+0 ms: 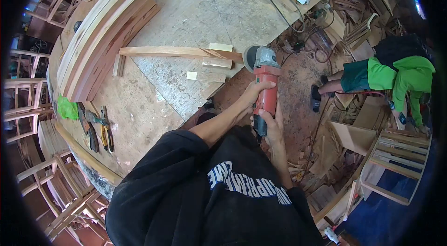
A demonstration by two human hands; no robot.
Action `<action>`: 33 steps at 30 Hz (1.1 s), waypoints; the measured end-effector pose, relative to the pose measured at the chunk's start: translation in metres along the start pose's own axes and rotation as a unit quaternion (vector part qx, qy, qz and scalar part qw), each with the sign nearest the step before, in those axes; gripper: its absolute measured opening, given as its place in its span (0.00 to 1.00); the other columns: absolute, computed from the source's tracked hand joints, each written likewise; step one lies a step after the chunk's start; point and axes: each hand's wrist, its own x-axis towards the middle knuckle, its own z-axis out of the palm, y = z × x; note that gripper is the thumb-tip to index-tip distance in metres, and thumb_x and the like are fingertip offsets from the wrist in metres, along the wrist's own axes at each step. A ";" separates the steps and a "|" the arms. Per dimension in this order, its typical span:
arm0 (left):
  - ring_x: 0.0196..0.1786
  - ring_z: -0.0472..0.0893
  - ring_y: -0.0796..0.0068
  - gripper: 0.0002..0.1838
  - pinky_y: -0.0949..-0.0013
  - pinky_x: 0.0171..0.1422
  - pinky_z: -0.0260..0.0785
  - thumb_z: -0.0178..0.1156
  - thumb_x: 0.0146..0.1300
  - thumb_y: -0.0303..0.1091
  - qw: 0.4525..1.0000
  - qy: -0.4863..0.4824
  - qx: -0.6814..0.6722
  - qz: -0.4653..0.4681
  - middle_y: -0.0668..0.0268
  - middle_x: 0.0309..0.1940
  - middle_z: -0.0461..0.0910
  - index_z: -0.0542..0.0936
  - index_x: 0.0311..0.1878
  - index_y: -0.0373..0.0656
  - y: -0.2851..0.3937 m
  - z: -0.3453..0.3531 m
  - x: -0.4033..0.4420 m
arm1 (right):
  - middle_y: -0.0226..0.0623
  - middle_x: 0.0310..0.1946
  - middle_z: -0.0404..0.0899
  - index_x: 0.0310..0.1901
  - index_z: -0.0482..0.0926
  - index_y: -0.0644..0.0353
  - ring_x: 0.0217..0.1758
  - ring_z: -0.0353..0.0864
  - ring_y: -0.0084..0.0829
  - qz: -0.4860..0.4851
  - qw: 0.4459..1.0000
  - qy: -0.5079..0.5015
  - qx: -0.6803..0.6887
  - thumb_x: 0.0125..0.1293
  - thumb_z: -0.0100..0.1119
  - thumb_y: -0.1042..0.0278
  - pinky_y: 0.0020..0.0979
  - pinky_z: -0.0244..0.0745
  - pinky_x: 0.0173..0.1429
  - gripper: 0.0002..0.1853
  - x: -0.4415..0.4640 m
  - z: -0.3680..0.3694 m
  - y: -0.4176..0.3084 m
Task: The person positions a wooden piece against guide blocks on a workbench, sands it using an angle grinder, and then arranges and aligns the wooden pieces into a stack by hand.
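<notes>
A red angle grinder (267, 92) is held in both hands, its round disc (251, 57) touching or very near the right end of a long wooden piece (172, 52). My left hand (253, 94) wraps round the grinder's body just behind its grey head. Lower down, my right hand (272, 125) grips the rear of the tool. Small wooden blocks (217, 62) lie under and beside the piece's right end, and another block (206, 77) rests nearer to me. The wooden piece's left end rests on an upright-looking block (118, 65).
Curved boards (100, 36) are stacked at the table's left, near pliers (103, 129) and a green cloth or bag (68, 107). A cable (274, 1) crosses the table (186, 18) at the top. A person in green (382, 76) bends over a slatted wooden frame (400, 155) at the right.
</notes>
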 end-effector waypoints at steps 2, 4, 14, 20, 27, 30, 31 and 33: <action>0.36 0.82 0.71 0.21 0.66 0.44 0.77 0.65 0.56 0.43 1.000 -0.009 -0.015 -0.013 0.61 0.35 0.81 0.76 0.47 0.38 0.001 -0.006 0.000 | 0.43 0.43 0.75 0.73 0.49 0.53 0.33 0.82 0.32 0.002 1.000 0.005 -0.007 0.62 0.60 0.68 0.30 0.82 0.33 0.41 0.000 0.004 0.000; 0.37 0.83 0.70 0.22 0.67 0.44 0.78 0.65 0.56 0.43 0.999 -0.025 -0.026 -0.022 0.61 0.36 0.81 0.76 0.47 0.38 0.002 -0.011 -0.001 | 0.42 0.42 0.75 0.73 0.49 0.53 0.32 0.82 0.31 0.003 1.000 0.012 -0.013 0.62 0.60 0.68 0.30 0.82 0.33 0.41 -0.001 0.009 -0.002; 0.38 0.84 0.67 0.23 0.63 0.44 0.80 0.63 0.57 0.45 0.987 -0.078 -0.128 -0.049 0.59 0.36 0.81 0.76 0.49 0.37 0.023 -0.016 -0.019 | 0.40 0.43 0.75 0.69 0.55 0.59 0.34 0.79 0.25 -0.092 0.986 0.002 -0.137 0.59 0.64 0.71 0.25 0.77 0.37 0.38 0.002 0.030 -0.008; 0.38 0.83 0.68 0.20 0.65 0.45 0.79 0.64 0.57 0.43 0.997 -0.046 -0.064 -0.028 0.60 0.35 0.81 0.76 0.47 0.39 -0.003 -0.007 0.009 | 0.42 0.40 0.75 0.72 0.51 0.54 0.29 0.80 0.30 -0.031 0.999 0.025 -0.023 0.63 0.59 0.73 0.29 0.78 0.29 0.38 0.000 0.015 -0.008; 0.40 0.83 0.67 0.24 0.63 0.46 0.80 0.62 0.58 0.45 0.990 -0.058 -0.124 -0.021 0.58 0.37 0.81 0.75 0.50 0.34 0.029 -0.011 -0.022 | 0.43 0.49 0.73 0.71 0.54 0.59 0.43 0.80 0.31 -0.045 0.991 0.005 -0.130 0.57 0.64 0.69 0.29 0.77 0.47 0.41 0.006 0.029 -0.011; 0.40 0.84 0.66 0.25 0.62 0.46 0.80 0.63 0.57 0.45 0.990 -0.055 -0.132 -0.020 0.58 0.38 0.81 0.75 0.50 0.35 0.026 -0.013 -0.020 | 0.43 0.54 0.72 0.69 0.56 0.63 0.56 0.74 0.34 -0.083 0.982 0.019 -0.169 0.55 0.64 0.70 0.32 0.69 0.61 0.41 0.004 0.033 -0.011; 0.40 0.84 0.66 0.25 0.62 0.46 0.80 0.63 0.57 0.45 0.989 -0.055 -0.133 -0.019 0.58 0.38 0.81 0.75 0.50 0.35 0.020 -0.014 -0.016 | 0.42 0.53 0.72 0.69 0.57 0.63 0.55 0.75 0.33 -0.096 0.982 0.029 -0.161 0.55 0.64 0.69 0.32 0.70 0.60 0.40 0.003 0.030 -0.010; 0.40 0.84 0.65 0.25 0.61 0.46 0.80 0.63 0.56 0.45 0.983 -0.109 -0.138 -0.048 0.58 0.38 0.81 0.75 0.51 0.36 0.008 -0.013 -0.005 | 0.42 0.53 0.72 0.68 0.58 0.63 0.53 0.75 0.33 -0.108 0.981 0.034 -0.155 0.55 0.65 0.68 0.32 0.71 0.59 0.39 0.002 0.023 -0.007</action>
